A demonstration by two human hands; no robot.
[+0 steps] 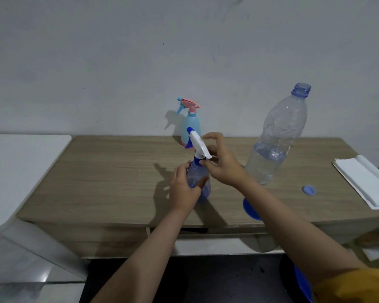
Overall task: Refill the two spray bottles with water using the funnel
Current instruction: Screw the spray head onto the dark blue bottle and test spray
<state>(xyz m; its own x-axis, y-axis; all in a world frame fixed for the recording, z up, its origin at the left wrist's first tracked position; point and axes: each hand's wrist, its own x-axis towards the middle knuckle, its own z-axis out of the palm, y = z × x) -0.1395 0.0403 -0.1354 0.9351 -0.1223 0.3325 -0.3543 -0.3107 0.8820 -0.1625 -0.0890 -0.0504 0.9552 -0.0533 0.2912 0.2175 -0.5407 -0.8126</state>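
A clear blue spray bottle (197, 174) with a white and blue trigger head (197, 144) stands on the wooden table (109, 178). My left hand (184, 189) wraps around its body. My right hand (221, 160) pinches the collar of the trigger head. A light blue spray bottle (192, 125) with a pink head stands behind, near the wall. An uncapped large clear water bottle (276, 138), partly filled, stands to the right. The blue funnel (251, 209) lies near the front edge, partly hidden by my right forearm.
A small blue bottle cap (309, 190) lies right of the water bottle. Folded white paper towels (365, 182) sit at the table's right end. A white surface (20, 171) adjoins the table on the left. A blue object (302, 285) shows below the table at lower right.
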